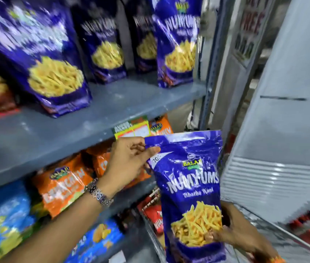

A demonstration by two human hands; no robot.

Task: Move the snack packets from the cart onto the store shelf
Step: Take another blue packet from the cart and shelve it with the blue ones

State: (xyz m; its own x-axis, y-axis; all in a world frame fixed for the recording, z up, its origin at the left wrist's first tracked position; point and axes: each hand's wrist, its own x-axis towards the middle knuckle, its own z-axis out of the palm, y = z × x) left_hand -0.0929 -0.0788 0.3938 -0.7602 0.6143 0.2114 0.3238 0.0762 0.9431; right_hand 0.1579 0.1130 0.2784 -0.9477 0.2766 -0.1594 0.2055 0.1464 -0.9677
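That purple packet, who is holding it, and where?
Both hands: the left hand pinches the purple packet's top corner, the right hand grips its lower right edge.

Shop, stocked snack shelf (93,118), price tag (131,128)

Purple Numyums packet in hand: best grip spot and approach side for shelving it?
Probably grip the flat top seal, as the left hand does at the purple packet's upper-left corner, with the right hand supporting the lower right edge. The packet is upright, facing the camera; the seal is thin and flat while the body bulges. Come from the left, shelf side, leaving the base free to set on the grey shelf.
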